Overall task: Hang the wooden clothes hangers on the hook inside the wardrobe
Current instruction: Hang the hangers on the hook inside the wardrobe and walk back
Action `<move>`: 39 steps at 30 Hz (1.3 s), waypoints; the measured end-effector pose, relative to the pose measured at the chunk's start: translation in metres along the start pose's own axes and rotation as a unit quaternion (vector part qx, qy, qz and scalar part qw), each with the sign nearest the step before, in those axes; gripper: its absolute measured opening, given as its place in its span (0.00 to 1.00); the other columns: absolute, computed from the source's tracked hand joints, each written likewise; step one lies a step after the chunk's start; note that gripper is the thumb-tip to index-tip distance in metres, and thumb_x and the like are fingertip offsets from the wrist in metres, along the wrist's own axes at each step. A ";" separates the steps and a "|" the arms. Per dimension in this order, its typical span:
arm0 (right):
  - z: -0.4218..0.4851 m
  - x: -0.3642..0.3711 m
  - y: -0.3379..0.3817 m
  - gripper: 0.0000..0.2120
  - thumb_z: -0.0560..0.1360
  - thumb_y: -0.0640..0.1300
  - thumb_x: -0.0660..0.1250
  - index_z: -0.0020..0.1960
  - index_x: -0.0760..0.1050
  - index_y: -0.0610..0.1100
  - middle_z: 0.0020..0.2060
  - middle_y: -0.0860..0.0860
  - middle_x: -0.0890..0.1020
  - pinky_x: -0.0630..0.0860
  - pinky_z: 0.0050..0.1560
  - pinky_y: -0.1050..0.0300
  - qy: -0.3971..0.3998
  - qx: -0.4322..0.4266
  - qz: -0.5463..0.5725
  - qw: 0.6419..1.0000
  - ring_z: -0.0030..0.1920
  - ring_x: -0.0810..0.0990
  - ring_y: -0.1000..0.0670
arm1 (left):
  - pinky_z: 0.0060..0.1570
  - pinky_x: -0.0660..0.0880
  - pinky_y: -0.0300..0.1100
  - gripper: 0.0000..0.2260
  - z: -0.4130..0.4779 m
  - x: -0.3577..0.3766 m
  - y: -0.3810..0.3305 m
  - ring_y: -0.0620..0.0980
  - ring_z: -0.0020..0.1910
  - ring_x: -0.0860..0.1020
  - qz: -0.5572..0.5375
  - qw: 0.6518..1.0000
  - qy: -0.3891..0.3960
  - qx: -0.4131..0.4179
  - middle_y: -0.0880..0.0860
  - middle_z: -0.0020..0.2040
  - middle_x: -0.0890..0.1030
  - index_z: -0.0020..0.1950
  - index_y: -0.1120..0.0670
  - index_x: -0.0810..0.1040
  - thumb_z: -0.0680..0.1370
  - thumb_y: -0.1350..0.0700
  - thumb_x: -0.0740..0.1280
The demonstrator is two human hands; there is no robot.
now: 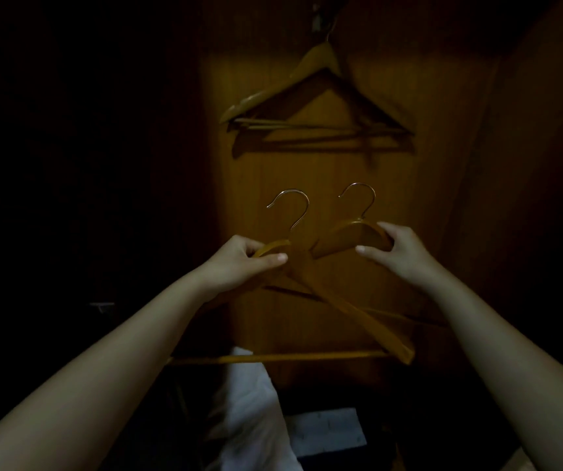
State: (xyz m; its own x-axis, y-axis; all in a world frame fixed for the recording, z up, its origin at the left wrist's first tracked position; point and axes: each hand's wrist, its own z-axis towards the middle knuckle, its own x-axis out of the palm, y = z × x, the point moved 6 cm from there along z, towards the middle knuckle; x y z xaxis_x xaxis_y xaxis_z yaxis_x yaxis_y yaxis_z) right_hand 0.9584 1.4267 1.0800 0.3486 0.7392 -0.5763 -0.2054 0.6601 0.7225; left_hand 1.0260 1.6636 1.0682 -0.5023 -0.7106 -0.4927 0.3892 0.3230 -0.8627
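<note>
Left grip (pixel 241 263) pinches one wooden hanger (pixel 351 308), fingers curled; right grip (pixel 399 253) clasps 2nd hanger (pixel 351 237), hooks up.

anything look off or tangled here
Yes: the left hanger, held by the left hand, crosses the right hanger in the right hand, so they may snag. The hung hangers above sit slightly fanned, not flush.

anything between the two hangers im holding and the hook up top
Nothing visible in the gap above the left hanger and right hanger. The hook already carries hung hangers, though, crowding it.
</note>
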 end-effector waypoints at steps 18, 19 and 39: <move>0.113 -0.103 0.029 0.28 0.75 0.40 0.65 0.72 0.60 0.46 0.65 0.47 0.72 0.74 0.60 0.61 -0.066 -0.093 0.012 0.993 0.63 0.74 0.49 | 0.42 0.79 0.41 0.14 0.111 -0.034 -0.141 0.53 0.44 0.82 0.009 0.984 -0.062 0.167 0.59 0.48 0.83 0.52 0.58 0.80 0.77 0.50 0.63; 0.122 -0.109 0.031 0.28 0.75 0.39 0.65 0.72 0.60 0.46 0.65 0.46 0.72 0.74 0.57 0.65 -0.068 -0.099 0.014 0.993 0.62 0.74 0.49 | 0.45 0.79 0.45 0.15 0.119 -0.036 -0.148 0.56 0.47 0.82 0.011 0.983 -0.063 0.171 0.60 0.49 0.82 0.52 0.57 0.80 0.75 0.48 0.63; 0.312 -0.160 0.078 0.42 0.76 0.41 0.64 0.75 0.37 0.57 0.76 0.46 0.51 0.54 0.72 0.36 -0.081 -0.154 -0.007 0.985 0.75 0.53 0.40 | 0.41 0.81 0.40 0.17 0.217 -0.079 -0.164 0.52 0.45 0.84 -0.007 0.971 -0.145 0.190 0.56 0.47 0.84 0.51 0.57 0.81 0.71 0.46 0.65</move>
State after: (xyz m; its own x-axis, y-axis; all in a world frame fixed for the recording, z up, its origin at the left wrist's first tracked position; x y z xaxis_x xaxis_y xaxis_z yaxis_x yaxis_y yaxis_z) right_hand 1.1715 1.3184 1.3476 0.4896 0.7152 -0.4988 -0.4583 0.6977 0.5506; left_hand 1.1694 1.5316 1.2734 -0.2921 -0.8773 -0.3809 0.6678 0.0980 -0.7378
